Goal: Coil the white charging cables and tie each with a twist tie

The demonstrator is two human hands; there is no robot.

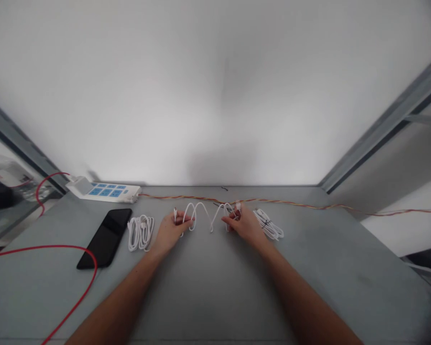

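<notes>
A white cable (200, 205) stretches in loose coils between my two hands above the grey table. My left hand (173, 229) pinches one end, with a small plug sticking up by the fingers. My right hand (243, 223) is closed on the other end, where a white plug shows above the fingertips. Just left of my left hand lies a coiled white cable (141, 232). Another white cable bundle (269, 225), bound with a dark tie, rests beside my right hand, partly behind it.
A black phone (107, 237) lies at the left near a red cable (88, 286). Behind it is a white power strip (111, 191) with blue sockets and a plugged adapter (81, 184). A twisted red-yellow wire (290, 203) runs along the back, before a white wall.
</notes>
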